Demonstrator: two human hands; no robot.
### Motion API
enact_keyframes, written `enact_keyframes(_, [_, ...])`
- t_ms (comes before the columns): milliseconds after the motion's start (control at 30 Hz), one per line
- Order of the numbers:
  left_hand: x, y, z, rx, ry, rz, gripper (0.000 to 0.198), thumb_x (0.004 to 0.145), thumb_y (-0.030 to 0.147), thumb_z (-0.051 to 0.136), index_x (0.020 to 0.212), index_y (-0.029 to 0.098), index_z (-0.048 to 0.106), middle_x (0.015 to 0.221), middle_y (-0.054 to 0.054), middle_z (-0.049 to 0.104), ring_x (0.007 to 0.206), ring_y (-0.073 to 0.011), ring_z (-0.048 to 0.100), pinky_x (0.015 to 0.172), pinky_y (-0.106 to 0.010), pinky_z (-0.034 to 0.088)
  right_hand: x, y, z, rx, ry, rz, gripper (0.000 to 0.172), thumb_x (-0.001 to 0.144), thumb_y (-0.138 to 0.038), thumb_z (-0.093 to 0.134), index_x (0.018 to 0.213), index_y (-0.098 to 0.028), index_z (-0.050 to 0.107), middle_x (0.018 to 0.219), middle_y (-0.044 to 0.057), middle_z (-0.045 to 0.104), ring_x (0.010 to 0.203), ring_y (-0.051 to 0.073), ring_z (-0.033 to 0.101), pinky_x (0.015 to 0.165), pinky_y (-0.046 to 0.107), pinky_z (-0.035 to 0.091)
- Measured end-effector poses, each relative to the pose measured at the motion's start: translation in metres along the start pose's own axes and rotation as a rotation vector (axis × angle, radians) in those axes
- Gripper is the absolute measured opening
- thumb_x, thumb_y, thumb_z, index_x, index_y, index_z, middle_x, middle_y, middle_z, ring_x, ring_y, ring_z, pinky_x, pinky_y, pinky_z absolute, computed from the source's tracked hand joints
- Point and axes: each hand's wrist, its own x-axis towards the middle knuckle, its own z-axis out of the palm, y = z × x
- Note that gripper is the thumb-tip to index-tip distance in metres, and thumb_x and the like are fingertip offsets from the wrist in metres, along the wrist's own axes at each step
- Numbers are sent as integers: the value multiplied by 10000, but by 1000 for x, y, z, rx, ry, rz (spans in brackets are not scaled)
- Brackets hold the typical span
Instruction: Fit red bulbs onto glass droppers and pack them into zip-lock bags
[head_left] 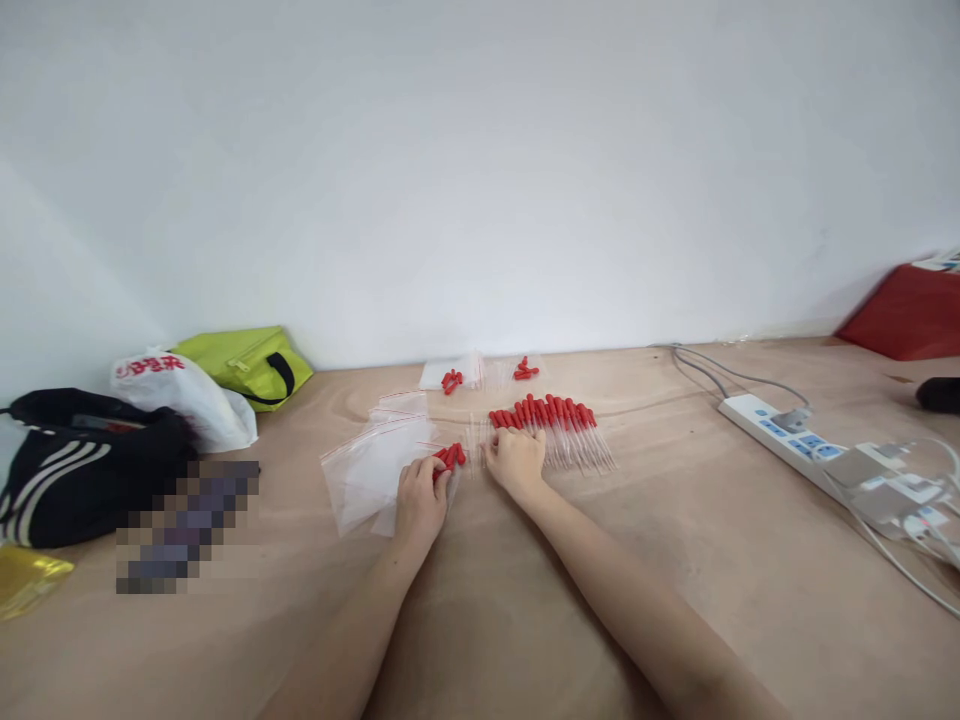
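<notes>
My left hand [421,497] is at the right edge of a spread of clear zip bags [364,470]. Its fingers are closed on a red rubber bulb, beside a small pile of red rubber bulbs [454,455]. My right hand [517,460] has its fingers bent together at the left end of a row of droppers [566,432], clear thin tubes with red bulbs pointing away from me. What those fingers hold, if anything, is hidden. Between my hands lie a few loose clear tubes [472,440], hard to make out.
By the wall are more zip bags [435,374] and two small groups of red bulbs [451,381]. A white power strip [772,428] with plugs and cables lies on the right. On the left stand a black bag [90,470], a white plastic bag [187,400] and a green pouch [232,355].
</notes>
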Motion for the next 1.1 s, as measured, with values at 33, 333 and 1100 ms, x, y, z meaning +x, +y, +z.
enact_keyframes(33, [0, 0, 0, 2, 9, 0, 72, 785, 173, 464, 768, 200, 528, 765, -48, 568, 737, -223, 530, 679, -358, 449, 0, -3, 1, -10, -10, 14, 252, 795, -336, 464, 794, -149, 632, 833, 117, 656, 791, 221, 581, 762, 368, 235])
enact_keyframes(333, [-1, 3, 4, -32, 38, 101, 253, 843, 165, 366, 999, 162, 565, 847, -71, 507, 788, -199, 536, 720, -320, 465, 10, -17, 3, -49, -106, 131, 260, 759, -299, 465, 756, -110, 645, 755, 137, 662, 694, 212, 599, 801, 376, 217])
enact_keyframes(1100, [-17, 48, 1, -357, -162, 260, 224, 877, 300, 412, 864, 171, 594, 837, -47, 612, 756, -144, 605, 681, -256, 508, -68, 99, -22, 387, 84, -593, 220, 863, -150, 382, 988, -202, 555, 822, 36, 608, 744, 145, 527, 717, 299, 321])
